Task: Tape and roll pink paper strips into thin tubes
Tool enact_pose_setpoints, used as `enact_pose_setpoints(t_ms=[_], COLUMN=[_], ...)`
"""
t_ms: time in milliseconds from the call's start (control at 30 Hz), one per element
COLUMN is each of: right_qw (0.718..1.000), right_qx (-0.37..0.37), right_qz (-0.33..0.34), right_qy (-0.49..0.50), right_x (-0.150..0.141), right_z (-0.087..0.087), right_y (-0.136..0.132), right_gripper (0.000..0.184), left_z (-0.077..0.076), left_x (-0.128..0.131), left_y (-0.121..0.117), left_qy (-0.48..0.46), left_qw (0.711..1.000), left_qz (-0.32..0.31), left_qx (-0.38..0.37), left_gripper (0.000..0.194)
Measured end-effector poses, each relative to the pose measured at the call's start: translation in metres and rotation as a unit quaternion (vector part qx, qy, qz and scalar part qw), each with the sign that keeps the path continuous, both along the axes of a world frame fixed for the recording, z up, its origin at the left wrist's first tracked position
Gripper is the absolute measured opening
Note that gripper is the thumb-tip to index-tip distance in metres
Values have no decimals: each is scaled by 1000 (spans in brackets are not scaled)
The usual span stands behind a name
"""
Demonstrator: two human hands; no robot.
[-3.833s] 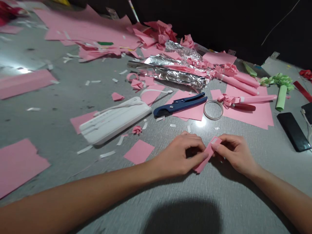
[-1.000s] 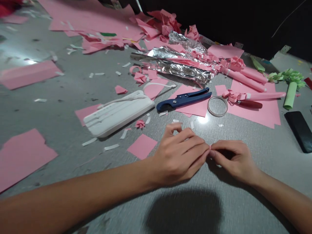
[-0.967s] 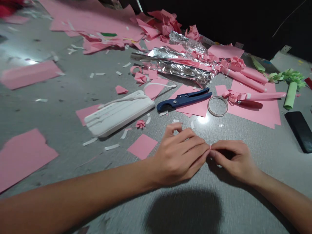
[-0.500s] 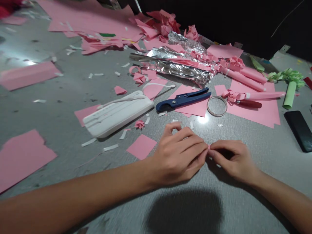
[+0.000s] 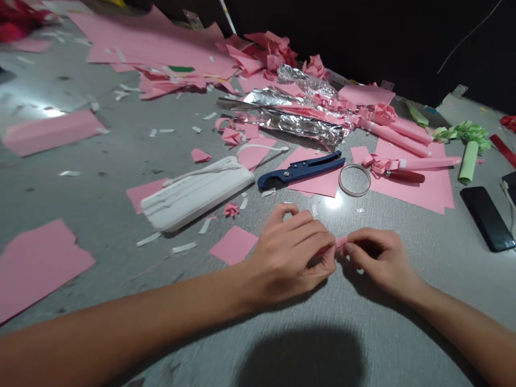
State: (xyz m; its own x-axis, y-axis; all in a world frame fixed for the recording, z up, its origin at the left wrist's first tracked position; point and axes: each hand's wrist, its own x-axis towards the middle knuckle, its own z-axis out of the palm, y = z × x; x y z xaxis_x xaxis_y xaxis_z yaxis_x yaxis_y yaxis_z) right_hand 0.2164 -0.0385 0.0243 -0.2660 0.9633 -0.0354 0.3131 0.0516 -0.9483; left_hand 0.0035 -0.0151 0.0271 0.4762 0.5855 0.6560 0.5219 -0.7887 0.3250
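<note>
A small piece of pink paper (image 5: 341,243) stretches between my two hands, just above the grey table. My left hand (image 5: 296,252) is closed on one end of it, its fingers covering most of the paper. At the other end, my right hand (image 5: 377,258) pinches the paper between thumb and forefinger. A pink paper square (image 5: 234,245) lies flat beside my left wrist. Behind that square sits a small crumpled pink paper piece (image 5: 231,209).
Behind my hands lie a white oblong device (image 5: 197,194), a navy-handled cutting tool (image 5: 300,171) and a tape ring (image 5: 355,180). Crumpled foil (image 5: 294,121) and pink sheets cover the back. A black phone (image 5: 487,217) and a green paper roll (image 5: 468,161) lie at the right.
My hands have moved slightly apart, and more of the pink paper shows between them. The camera view has shifted a little.
</note>
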Motion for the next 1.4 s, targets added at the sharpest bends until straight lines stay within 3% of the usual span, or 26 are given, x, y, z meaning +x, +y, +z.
enact_pose_setpoints(t_ms=[167, 267, 367, 467, 633, 767, 800, 1000, 1067, 1133, 1200, 1267, 1333, 1400], right_qw=[990, 984, 980, 977, 975, 983, 985, 991, 988, 978, 946, 899, 863, 849], right_qx=[-84, -93, -95, -99, -110, -121, -118, -76, -45, 54, 204, 329, 380, 388], right_qz=[-63, -87, -97, -104, -124, -124, -121, -67, -48, -50, -25, 49, 129, 161], right_qy=[89, 122, 147, 159, 146, 63, 38, -87, -137, -197, -251, -286, -307, -320], right_x=[4, 6, 8, 8, 7, 7, 7, 16, 21, 24, 25, 23, 19, 14], right_z=[-2, -3, -3, -3, -3, -2, -3, -1, 0, 1, 1, 0, -4, -9], right_y=[7, 11, 14, 16, 15, 14, 14, 18, 18, 17, 14, 12, 10, 10], right_gripper=[18, 19, 20, 22, 22, 22, 22, 28, 32, 32, 25, 15, 13, 17], left_z=[8, 12, 10, 5, -1, -7, -9, -22, -23, -23, -23, -24, -25, -27], left_x=[-5, -14, -27, -41, -52, -46, -44, -37, -37, -38, -38, -38, -38, -38], left_y=[9, 17, 29, 40, 39, 21, 17, 10, 11, 12, 12, 12, 12, 13], left_qy=[-12, -53, -95, -86, 2, 93, 118, 174, 174, 175, 177, 181, 189, 194], left_qw=[1000, 998, 990, 988, 999, 986, 983, 978, 978, 977, 977, 976, 975, 974], left_qz=[19, 41, 105, 126, 39, -85, -102, -118, -117, -118, -118, -119, -120, -119], left_qx=[2, -3, -15, -37, 34, 109, 97, 1, -2, -2, -5, -7, -5, -2], left_gripper=[16, 14, 11, 8, 22, 7, 2, 15, 17, 18, 19, 19, 19, 21])
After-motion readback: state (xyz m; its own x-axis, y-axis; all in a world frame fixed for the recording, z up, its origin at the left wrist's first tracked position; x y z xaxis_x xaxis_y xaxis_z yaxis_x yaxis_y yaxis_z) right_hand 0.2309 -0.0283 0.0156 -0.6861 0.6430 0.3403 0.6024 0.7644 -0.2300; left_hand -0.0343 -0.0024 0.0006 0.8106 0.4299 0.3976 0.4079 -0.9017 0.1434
